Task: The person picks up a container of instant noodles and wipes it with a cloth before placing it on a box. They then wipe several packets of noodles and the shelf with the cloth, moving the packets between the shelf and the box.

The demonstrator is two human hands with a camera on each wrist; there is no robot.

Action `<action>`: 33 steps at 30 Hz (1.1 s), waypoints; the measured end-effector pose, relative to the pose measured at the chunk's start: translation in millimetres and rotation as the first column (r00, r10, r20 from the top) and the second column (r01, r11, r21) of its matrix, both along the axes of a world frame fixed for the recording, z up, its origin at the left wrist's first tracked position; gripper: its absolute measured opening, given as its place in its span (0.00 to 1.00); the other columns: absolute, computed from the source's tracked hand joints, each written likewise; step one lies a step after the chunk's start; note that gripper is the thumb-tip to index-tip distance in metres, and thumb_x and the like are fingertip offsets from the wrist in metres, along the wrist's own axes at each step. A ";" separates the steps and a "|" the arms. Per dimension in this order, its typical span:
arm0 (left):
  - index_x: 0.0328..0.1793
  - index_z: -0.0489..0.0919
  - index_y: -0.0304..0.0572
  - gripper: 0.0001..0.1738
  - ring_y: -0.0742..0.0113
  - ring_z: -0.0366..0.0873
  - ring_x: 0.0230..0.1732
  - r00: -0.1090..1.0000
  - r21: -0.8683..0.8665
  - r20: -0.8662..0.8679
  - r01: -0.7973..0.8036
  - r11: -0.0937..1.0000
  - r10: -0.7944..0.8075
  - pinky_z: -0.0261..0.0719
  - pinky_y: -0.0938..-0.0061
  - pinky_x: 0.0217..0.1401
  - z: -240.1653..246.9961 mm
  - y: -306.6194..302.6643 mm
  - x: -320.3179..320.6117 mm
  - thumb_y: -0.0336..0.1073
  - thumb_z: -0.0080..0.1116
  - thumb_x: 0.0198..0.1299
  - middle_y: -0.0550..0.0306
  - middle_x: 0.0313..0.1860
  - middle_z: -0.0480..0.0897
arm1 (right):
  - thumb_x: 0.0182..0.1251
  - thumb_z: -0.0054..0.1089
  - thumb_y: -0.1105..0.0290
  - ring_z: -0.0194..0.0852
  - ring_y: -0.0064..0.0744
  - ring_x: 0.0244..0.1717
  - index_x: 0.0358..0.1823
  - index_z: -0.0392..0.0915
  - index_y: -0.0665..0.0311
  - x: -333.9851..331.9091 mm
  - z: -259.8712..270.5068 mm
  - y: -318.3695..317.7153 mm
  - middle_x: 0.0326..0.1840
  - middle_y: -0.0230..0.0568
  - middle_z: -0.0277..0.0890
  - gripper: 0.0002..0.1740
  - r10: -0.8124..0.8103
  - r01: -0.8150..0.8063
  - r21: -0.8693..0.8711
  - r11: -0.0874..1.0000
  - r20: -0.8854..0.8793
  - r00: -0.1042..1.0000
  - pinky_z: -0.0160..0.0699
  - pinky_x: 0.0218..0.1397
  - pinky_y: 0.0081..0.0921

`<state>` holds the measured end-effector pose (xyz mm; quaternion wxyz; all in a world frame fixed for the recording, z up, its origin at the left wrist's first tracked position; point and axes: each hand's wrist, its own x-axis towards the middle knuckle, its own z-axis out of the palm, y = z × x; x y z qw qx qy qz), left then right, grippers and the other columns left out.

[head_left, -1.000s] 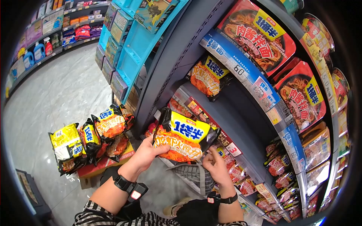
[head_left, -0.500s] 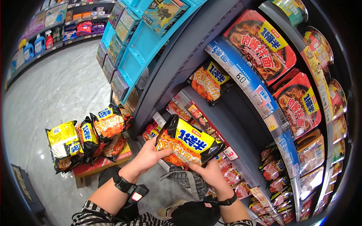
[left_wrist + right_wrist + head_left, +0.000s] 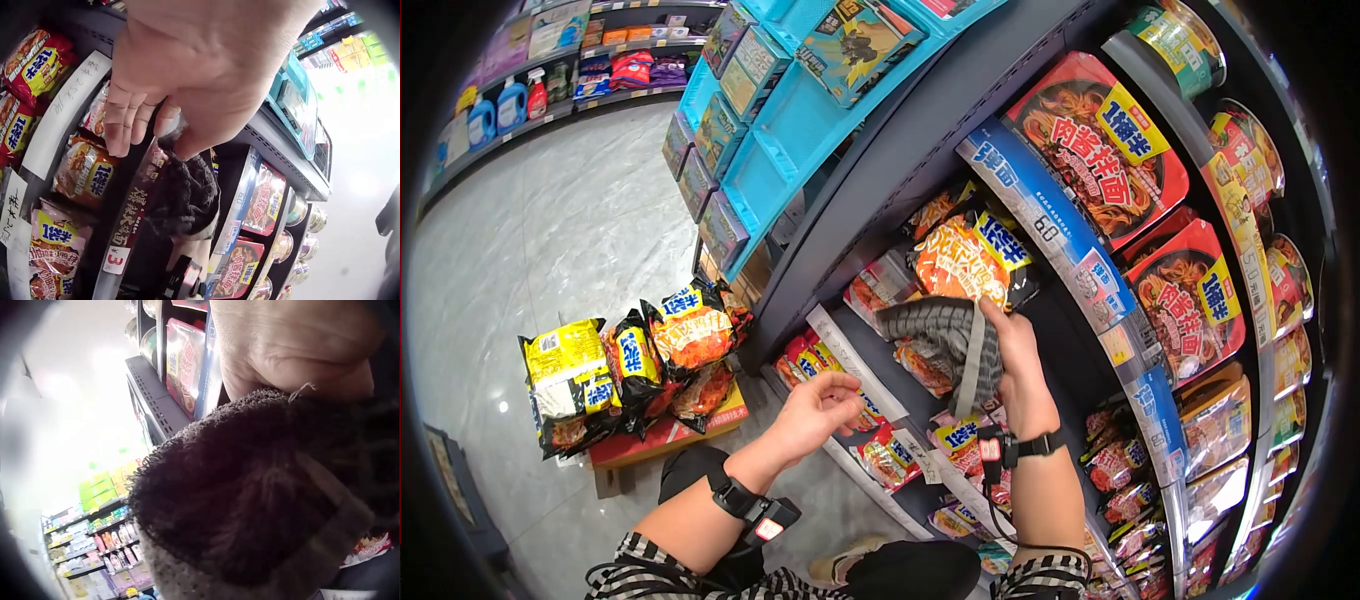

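Observation:
My right hand [image 3: 1015, 355] reaches up to the middle shelf and grips a grey knitted cloth [image 3: 935, 335] with a pale strap; its fingertips touch the lower edge of an orange and black noodle packet [image 3: 965, 262] that stands on that shelf. In the right wrist view the cloth [image 3: 250, 500] fills the frame under the right hand [image 3: 287, 344]. My left hand [image 3: 825, 400] hovers lower, in front of the bottom shelf's price strip [image 3: 860, 365], fingers loosely curled and holding nothing. The left wrist view shows the left hand [image 3: 144, 125] above the dark cloth [image 3: 184, 194].
Several noodle packets [image 3: 630, 365] are piled on a cardboard box [image 3: 665, 435] on the floor at the left. Red noodle bowls [image 3: 1100, 140] fill the upper shelves. A blue rack of boxed goods [image 3: 780, 120] stands beside the shelving. Pale floor [image 3: 550, 230] stretches to the left.
The packet that both hands held low has gone up onto the middle shelf. My right hand rose with it, carrying the cloth. My left hand let go and stayed low.

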<state>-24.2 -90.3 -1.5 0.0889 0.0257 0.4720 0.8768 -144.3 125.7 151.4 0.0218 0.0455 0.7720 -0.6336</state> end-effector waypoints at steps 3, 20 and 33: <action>0.57 0.74 0.35 0.18 0.71 0.81 0.37 0.995 -0.121 0.012 0.099 0.988 -0.098 0.81 0.74 0.39 1.1 -0.5 -0.2 0.36 0.61 0.65 0.57 0.42 0.82 | 0.67 0.61 0.62 0.81 0.32 0.38 0.53 0.72 0.80 -21.1 2.0 -7.3 0.44 0.46 0.80 0.24 -0.071 0.071 0.139 0.988 -0.010 0.997 0.78 0.40 0.31; 0.51 0.77 0.34 0.13 0.74 0.79 0.36 0.945 -0.237 -0.195 -0.306 0.922 0.264 0.78 0.77 0.40 -0.8 -14.9 -9.3 0.31 0.58 0.61 0.58 0.37 0.81 | 0.66 0.59 0.63 0.72 0.21 0.44 0.63 0.70 0.67 91.6 -48.1 16.5 0.42 0.32 0.78 0.26 0.093 -0.073 0.150 0.986 -0.131 0.987 0.67 0.51 0.19; 0.72 0.58 0.38 0.60 0.41 0.67 0.66 0.983 -0.945 -0.090 -0.033 -0.326 0.162 0.63 0.41 0.66 -49.9 -183.3 -90.9 0.61 0.75 0.36 0.37 0.65 0.69 | 0.67 0.57 0.74 0.68 0.15 0.35 0.49 0.78 0.69 141.5 -189.8 56.5 0.34 0.27 0.73 0.11 0.104 -0.104 -0.009 0.995 0.067 0.992 0.64 0.40 0.14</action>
